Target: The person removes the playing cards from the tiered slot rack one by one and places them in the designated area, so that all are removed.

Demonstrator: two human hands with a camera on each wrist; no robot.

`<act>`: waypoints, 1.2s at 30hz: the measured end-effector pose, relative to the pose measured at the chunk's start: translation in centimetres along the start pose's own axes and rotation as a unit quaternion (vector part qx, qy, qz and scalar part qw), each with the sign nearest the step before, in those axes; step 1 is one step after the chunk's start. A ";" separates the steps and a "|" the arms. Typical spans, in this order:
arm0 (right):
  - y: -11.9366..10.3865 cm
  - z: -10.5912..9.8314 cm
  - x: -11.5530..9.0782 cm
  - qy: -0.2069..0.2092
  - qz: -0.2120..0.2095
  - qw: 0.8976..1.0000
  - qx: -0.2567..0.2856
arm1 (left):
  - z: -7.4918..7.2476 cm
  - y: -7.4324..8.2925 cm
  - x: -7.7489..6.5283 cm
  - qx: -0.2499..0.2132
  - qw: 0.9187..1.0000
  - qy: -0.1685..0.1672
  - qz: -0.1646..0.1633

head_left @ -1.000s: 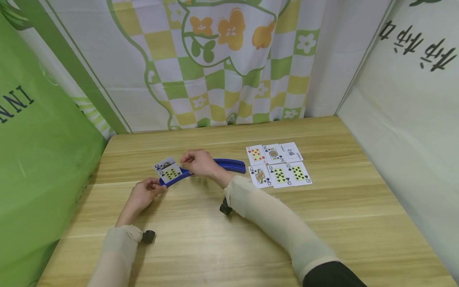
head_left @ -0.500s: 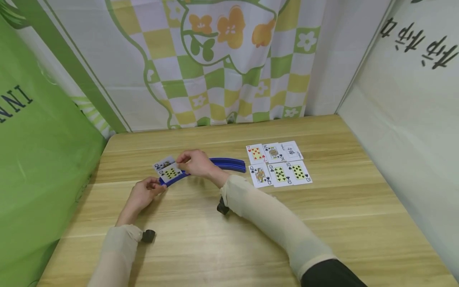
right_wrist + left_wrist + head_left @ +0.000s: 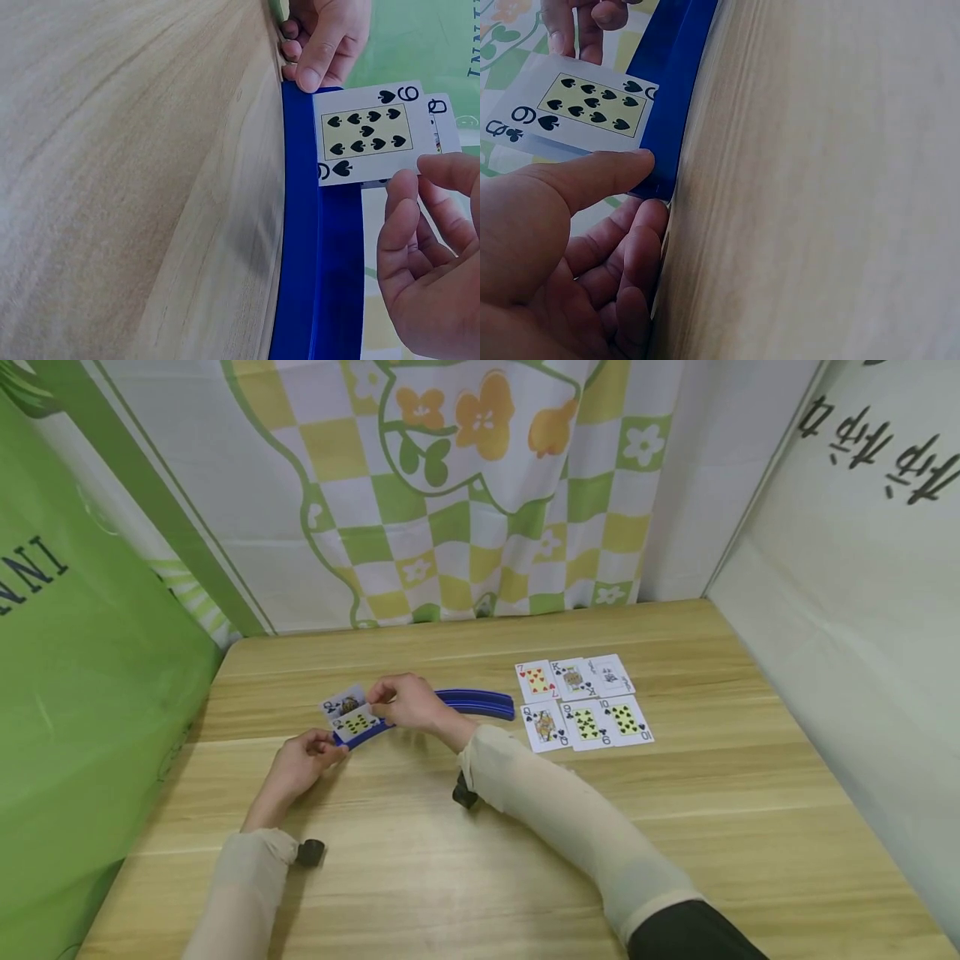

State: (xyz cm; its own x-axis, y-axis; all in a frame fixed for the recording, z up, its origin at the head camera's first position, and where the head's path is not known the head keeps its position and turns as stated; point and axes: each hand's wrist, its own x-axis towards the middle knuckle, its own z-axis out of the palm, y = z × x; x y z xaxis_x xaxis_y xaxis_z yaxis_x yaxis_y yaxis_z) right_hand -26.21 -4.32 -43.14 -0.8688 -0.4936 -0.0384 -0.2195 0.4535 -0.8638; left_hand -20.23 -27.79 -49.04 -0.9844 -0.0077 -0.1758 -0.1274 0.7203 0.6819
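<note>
My left hand (image 3: 298, 767) pinches the left end of a curved blue card holder (image 3: 480, 703), thumb lying on its front face in the left wrist view. A nine of spades (image 3: 367, 135) stands face out in the holder's slot near that end. My right hand (image 3: 411, 700) pinches this card's upper right corner between thumb and finger. Behind the nine, a queen of clubs (image 3: 347, 702) stands higher and a little to the left, partly covered by it. In the head view the right hand hides the middle of the holder.
Right of the holder, cards lie face up in two rows on the wooden table (image 3: 480, 860): seven of hearts (image 3: 536, 681), king (image 3: 573, 679), joker (image 3: 609, 676), queen (image 3: 545, 727), nine (image 3: 586, 725) and ten (image 3: 624, 721). A patterned curtain (image 3: 487, 552) hangs behind.
My right hand has shifted slightly left along the holder to the nine's corner, and the nine has moved a touch left. My left hand has stayed in place.
</note>
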 end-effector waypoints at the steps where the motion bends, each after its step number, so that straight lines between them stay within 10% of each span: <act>1: 0.1 0.0 0.0 -0.001 0.000 1.000 -0.001 | 0.0 0.0 0.0 0.001 1.000 -0.001 0.000; 36: 0.4 -2.4 -1.0 0.016 -0.010 0.999 -0.028 | 0.1 -0.3 0.1 0.001 1.000 0.003 0.009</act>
State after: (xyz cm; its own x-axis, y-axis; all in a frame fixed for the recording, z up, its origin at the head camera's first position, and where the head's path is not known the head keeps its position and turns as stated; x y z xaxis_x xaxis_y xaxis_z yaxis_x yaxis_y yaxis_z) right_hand -26.49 -1.87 -42.26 -0.8775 -0.4795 -0.0047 -0.2605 0.4849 -0.8348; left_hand -20.26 -27.89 -49.33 -0.9872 0.0015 -0.1596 -0.1093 0.7222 0.6830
